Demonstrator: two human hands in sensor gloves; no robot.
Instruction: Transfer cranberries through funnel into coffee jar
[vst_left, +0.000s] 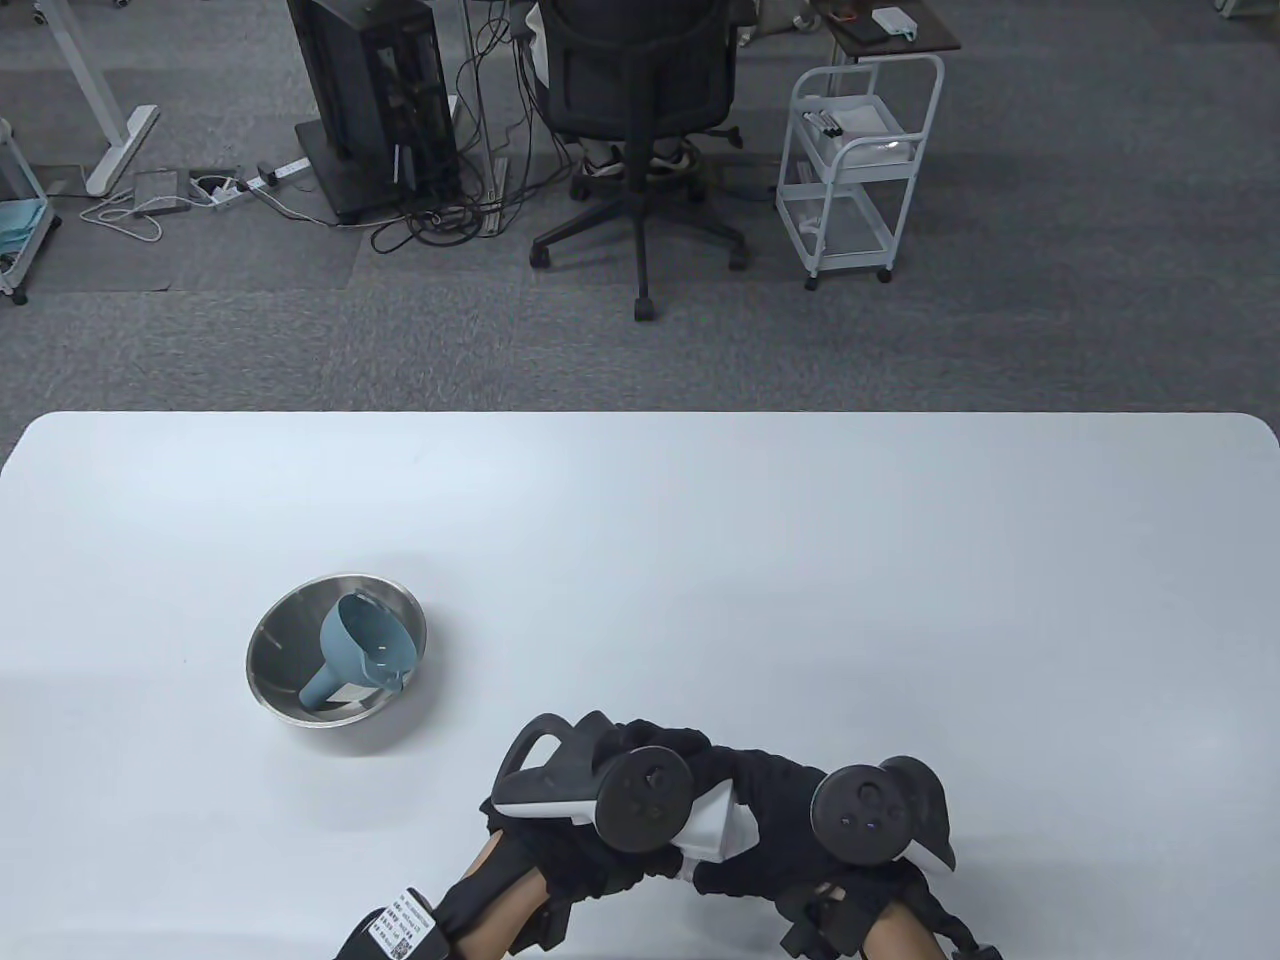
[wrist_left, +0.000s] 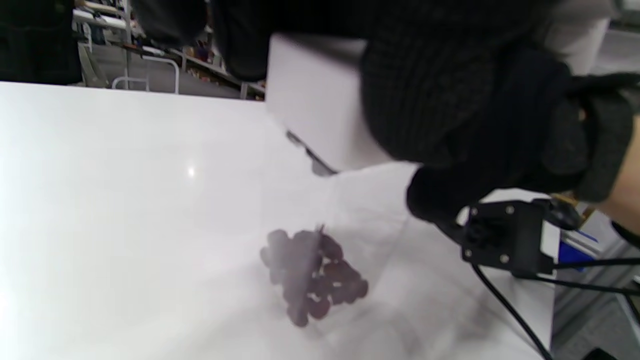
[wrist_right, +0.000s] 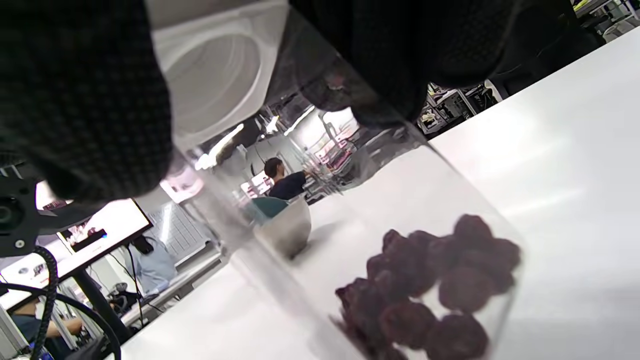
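Both hands meet at the near edge of the table (vst_left: 640, 520), close together and touching. The left hand (vst_left: 590, 800) curls its fingers (wrist_left: 430, 100) over the white lid (wrist_left: 320, 110) at the top of the clear jar (wrist_right: 360, 220). The right hand (vst_left: 860, 850) wraps round the jar's upper wall just below the lid, its glove pressed against the glass in the right wrist view. From above, the jar itself is hidden under the two trackers and gloves; only a bit of white shows between the hands.

The cranberries (wrist_right: 430, 295) lie in a dark red heap at the bottom of the jar. In the left wrist view they show blurred through the glass, with the tabletop behind. The jar looks tilted in both wrist views, though those cameras are tilted too, so I cannot tell how it really stands.

Well apart from the hands, to the left and farther back on the table, sits a steel bowl (vst_left: 275, 640). The blue funnel (vst_left: 362, 645) lies on its side inside it, spout pointing to the near left.

Beyond the table stand an office chair (vst_left: 640, 90) and a white cart (vst_left: 860, 170).
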